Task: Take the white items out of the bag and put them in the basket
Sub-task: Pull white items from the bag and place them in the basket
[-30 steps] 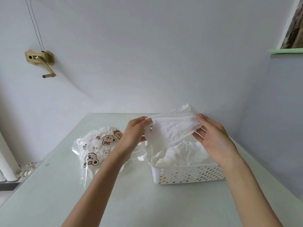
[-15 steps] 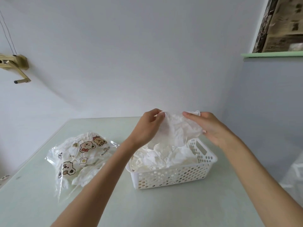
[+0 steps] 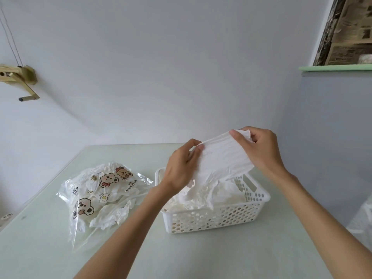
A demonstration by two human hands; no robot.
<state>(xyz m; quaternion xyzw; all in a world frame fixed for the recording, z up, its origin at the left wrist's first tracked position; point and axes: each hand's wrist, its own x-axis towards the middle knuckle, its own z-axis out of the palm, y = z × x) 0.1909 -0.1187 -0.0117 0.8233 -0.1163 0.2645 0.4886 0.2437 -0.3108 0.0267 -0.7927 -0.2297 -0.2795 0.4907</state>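
one pale green table (image 3: pixel 201 256), grey walls (image 3: pixel 181 77)

Clear bag (image 3: pixel 104 190), left of the left-hand fingers (image 3: pixel 194 150), reads "AFTERNOON TEA" beside its cartoon bears. Print on papers upper right: too small to read.

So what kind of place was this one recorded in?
Probably a room in a home, not a lab or shop. A pale green table stands in a corner of plain painted walls, a brass hand crank is fixed to the wall at left, and newspaper covers the window above a green sill.
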